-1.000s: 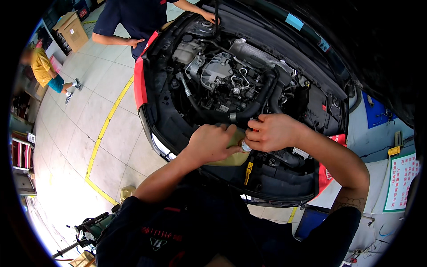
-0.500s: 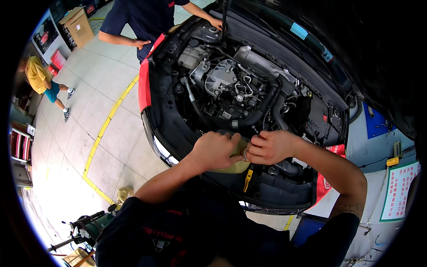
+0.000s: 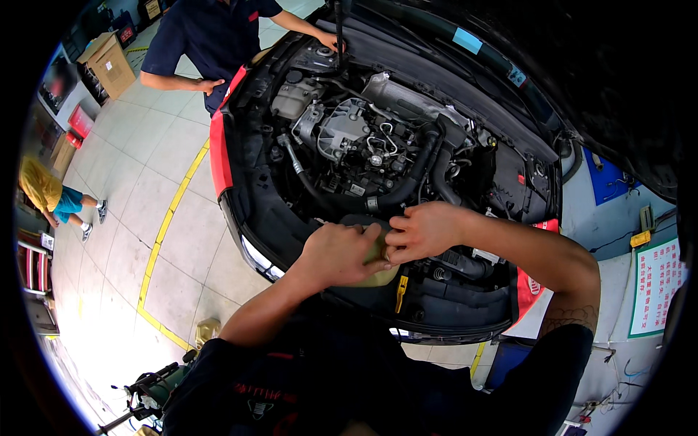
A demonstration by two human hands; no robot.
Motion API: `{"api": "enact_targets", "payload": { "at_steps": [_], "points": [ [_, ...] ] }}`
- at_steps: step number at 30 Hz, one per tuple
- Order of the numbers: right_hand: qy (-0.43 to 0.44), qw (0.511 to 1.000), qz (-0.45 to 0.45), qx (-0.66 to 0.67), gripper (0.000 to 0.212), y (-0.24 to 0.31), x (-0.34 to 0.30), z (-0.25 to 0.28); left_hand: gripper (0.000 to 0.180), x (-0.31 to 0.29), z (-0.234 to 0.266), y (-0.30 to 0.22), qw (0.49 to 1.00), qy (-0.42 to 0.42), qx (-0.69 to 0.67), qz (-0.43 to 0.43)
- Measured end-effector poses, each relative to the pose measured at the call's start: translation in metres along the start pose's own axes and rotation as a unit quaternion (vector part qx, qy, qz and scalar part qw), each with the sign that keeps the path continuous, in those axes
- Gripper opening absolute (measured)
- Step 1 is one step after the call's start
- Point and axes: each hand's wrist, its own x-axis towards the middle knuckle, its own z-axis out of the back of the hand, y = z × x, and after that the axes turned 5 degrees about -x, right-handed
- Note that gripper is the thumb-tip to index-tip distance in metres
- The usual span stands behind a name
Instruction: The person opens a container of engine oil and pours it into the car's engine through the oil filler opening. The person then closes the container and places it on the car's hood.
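Observation:
My left hand is closed over a pale yellow, rounded container at the front edge of the engine bay. Its fingers hide most of the container's top, so its exact kind does not show. Right beside it, my right hand is closed, thumb and fingers pinched together against the container's upper right side. Whatever small thing lies in that pinch is hidden. Both hands nearly touch. Beyond them spreads the car's uncovered engine, and a yellow dipstick handle stands just right of the container.
Red fender covers drape both sides of the car. A co-worker stands at the far left side, one hand on the bay's edge. Another person in yellow is at the far left. The raised hood overhangs the right.
My view has shifted, so the car sits slightly further left. Both hands stay at the container, the right one now turned with its fingers more tucked in. The person in yellow has moved left.

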Motion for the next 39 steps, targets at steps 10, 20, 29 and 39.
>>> {"api": "enact_targets", "payload": {
  "at_steps": [10,20,29,39],
  "points": [
    [-0.039,0.969,-0.140,0.202,0.019,0.023,0.001,-0.020,0.063,-0.001,0.008,-0.003,0.999,0.035,-0.013,0.011],
    [-0.073,0.936,-0.211,0.272,0.013,0.032,0.000,-0.017,0.049,0.001,0.012,-0.006,1.000,0.017,-0.006,-0.003],
    [0.009,0.999,-0.052,-0.002,0.020,0.011,0.006,0.020,0.044,-0.001,0.009,-0.001,1.000,0.002,-0.020,-0.019],
    [0.046,0.999,-0.010,0.013,0.016,0.008,0.017,0.013,0.047,0.001,0.007,0.000,0.999,-0.013,-0.026,-0.030]
  ]
}}
